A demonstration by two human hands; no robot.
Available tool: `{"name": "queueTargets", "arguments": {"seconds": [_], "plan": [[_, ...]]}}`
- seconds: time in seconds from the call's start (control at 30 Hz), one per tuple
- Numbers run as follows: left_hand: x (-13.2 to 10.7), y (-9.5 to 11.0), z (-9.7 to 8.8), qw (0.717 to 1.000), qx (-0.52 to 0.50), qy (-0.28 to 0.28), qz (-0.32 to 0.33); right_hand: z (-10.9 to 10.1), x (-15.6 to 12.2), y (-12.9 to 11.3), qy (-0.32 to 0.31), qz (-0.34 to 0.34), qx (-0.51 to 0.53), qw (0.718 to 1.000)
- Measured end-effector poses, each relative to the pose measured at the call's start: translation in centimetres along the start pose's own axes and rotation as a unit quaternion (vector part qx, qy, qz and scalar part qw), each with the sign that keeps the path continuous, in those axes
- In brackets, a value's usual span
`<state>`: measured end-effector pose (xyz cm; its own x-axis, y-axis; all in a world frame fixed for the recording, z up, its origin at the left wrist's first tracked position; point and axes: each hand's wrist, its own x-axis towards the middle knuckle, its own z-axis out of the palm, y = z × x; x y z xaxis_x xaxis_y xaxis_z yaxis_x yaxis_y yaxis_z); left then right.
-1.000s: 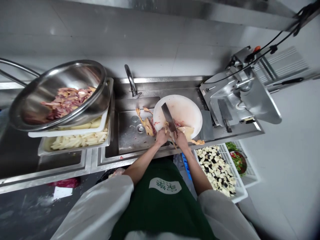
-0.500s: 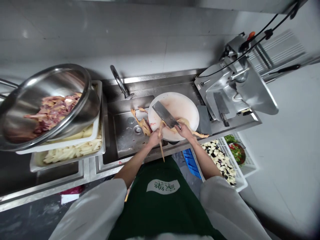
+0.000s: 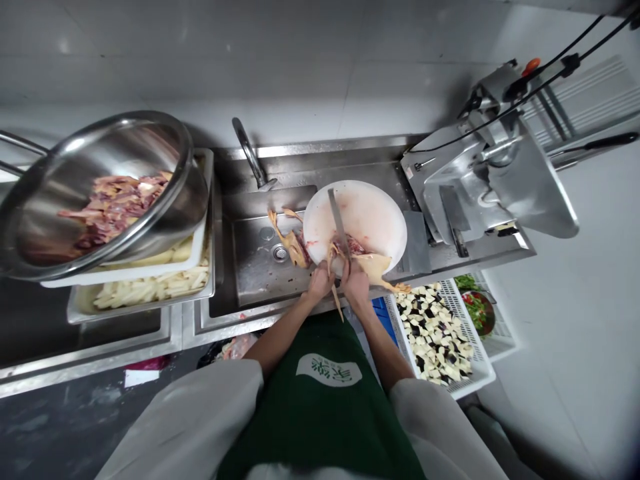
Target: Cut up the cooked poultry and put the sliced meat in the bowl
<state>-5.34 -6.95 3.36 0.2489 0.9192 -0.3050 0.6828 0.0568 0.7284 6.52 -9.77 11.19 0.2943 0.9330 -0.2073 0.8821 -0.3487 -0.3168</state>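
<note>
My right hand [image 3: 356, 283] grips the handle of a cleaver [image 3: 339, 223], whose blade stands edge-down on a raw plucked bird [image 3: 367, 261] on the round white cutting board [image 3: 370, 213]. My left hand [image 3: 320, 281] is closed on a leg of that bird at the board's near edge. Another plucked bird piece [image 3: 290, 241] hangs off the board's left side over the sink [image 3: 255, 263].
A big steel bowl [image 3: 165, 200] of chopped raw meat rests tilted on trays of pale cut strips [image 3: 150, 290] at left. A tap [image 3: 250, 157] stands behind the sink. A meat slicer [image 3: 490, 180] is at right. White crates below hold diced aubergine [image 3: 437, 333] and greens [image 3: 475, 313].
The cleaver has turned from a flat, raised tilt to edge-down on the bird. My two hands have come closer together at the board's near edge.
</note>
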Motion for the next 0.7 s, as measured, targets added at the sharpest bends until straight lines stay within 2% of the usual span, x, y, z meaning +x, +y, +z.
{"name": "queueTargets", "arguments": {"seconds": [0.07,0.13,0.27,0.33,0.4,0.47,0.53,0.6,0.67,0.7], "plan": [[0.1,-0.2,0.3,1.000,-0.014,0.004,-0.004,-1.1,-0.2,-0.5,0.049,-0.011,0.016,0.999],[0.2,-0.5,0.5,0.999,-0.031,0.012,-0.002,-0.9,-0.4,-0.8,0.064,-0.014,0.024,0.998],[0.3,-1.3,0.5,0.997,-0.067,0.017,0.015,1.7,-0.2,-0.2,-0.028,0.012,0.002,1.000],[0.3,-1.7,0.6,0.996,-0.081,0.019,0.020,2.4,0.1,0.2,-0.055,0.016,-0.003,0.998],[0.3,-2.1,0.9,0.995,-0.095,0.032,0.020,1.8,0.3,0.3,-0.063,0.014,-0.002,0.998],[0.4,-2.5,1.2,0.993,-0.109,0.046,0.014,0.2,0.4,-0.1,-0.060,0.008,-0.002,0.998],[0.4,-2.8,1.5,0.992,-0.116,0.055,0.013,-2.0,0.1,-0.8,-0.021,-0.006,-0.001,1.000],[0.5,-2.9,1.9,0.992,-0.114,0.059,0.013,-3.7,-0.3,-1.5,0.060,-0.025,0.011,0.998],[0.5,-3.1,2.2,0.991,-0.118,0.065,0.018,-4.1,-0.7,-2.0,0.142,-0.036,0.037,0.989],[0.5,-3.2,2.3,0.989,-0.126,0.068,0.020,-3.7,-0.9,-2.1,0.156,-0.036,0.050,0.986]]}}
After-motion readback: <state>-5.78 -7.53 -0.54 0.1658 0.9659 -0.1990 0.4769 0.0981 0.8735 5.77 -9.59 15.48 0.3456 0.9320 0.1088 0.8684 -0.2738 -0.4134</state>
